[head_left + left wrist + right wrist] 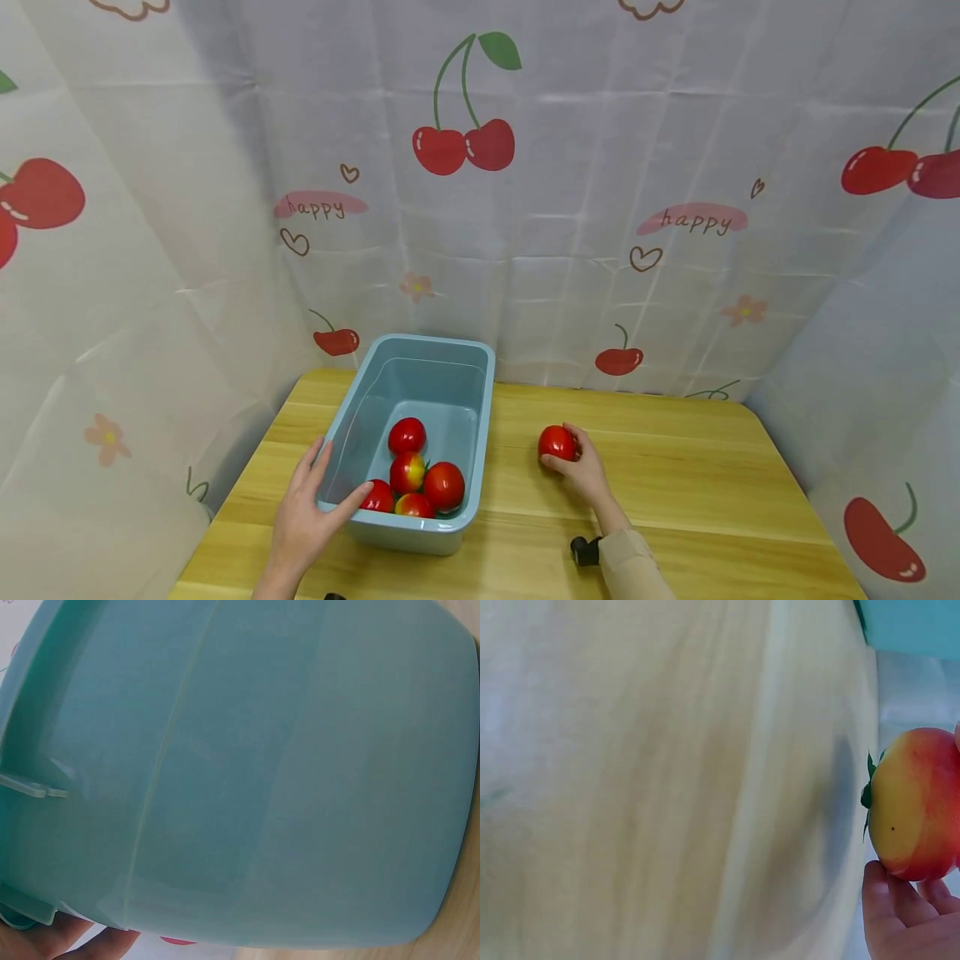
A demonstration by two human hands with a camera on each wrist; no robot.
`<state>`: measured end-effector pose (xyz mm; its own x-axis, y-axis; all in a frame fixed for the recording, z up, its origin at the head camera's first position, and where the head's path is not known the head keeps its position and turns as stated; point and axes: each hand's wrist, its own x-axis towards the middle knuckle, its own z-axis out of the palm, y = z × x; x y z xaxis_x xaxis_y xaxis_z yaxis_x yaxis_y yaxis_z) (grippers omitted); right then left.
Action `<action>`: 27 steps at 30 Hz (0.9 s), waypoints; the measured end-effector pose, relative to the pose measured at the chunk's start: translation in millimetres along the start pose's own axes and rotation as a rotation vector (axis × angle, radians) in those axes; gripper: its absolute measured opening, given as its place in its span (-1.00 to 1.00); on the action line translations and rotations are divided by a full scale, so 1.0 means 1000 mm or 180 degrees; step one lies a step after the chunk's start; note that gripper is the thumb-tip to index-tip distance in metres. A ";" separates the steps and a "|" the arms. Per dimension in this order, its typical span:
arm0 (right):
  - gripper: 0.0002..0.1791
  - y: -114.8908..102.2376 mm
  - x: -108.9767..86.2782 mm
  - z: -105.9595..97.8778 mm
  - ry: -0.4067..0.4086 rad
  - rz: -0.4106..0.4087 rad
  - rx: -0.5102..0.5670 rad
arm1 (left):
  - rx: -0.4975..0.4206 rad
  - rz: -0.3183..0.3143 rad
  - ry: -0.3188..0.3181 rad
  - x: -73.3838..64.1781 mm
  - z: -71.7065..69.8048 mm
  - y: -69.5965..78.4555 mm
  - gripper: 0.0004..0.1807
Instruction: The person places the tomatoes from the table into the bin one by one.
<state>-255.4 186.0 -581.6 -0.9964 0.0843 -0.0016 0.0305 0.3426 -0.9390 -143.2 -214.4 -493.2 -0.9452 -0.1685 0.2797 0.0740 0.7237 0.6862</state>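
My right hand [588, 471] pinches a tomato [557, 445] between thumb and fingers, over the table to the right of a blue-green plastic bin [486, 417]. In the right wrist view the same tomato [919, 802] shows a yellow underside with a green leafy calyx, and its shadow falls on the wood. My left hand [303, 508] holds the bin's near left corner, thumb across the front rim and fingers along the left side. Inside the bin several tomatoes [444, 487] lie towards the near end, some red and some part yellow.
The bin stands on the left part of a wooden table [675, 467]. A small black object [583, 551] is beside my right sleeve [633, 562]. Behind and at both sides hangs a white curtain [525, 250] printed with cherries.
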 end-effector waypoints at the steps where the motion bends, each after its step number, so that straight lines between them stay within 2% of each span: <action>1: -0.18 -0.001 0.000 0.000 -0.0005 0.0000 -0.0005 | 0.0003 0.0002 0.0001 0.000 0.000 0.000 -0.05; 18: -0.16 -0.034 -0.005 -0.002 -0.0070 -0.0138 0.0058 | -0.0012 0.0042 0.0002 0.000 -0.002 0.001 -0.06; 27: -0.18 -0.052 -0.007 -0.001 -0.0095 -0.0297 -0.0025 | -0.0009 0.0036 0.0016 -0.001 -0.003 0.004 -0.08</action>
<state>-249.6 168.8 -532.3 -0.9969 0.0237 0.0752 -0.0619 0.3551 -0.9328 -141.2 -213.4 -489.1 -0.9427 -0.1637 0.2907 0.0855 0.7236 0.6849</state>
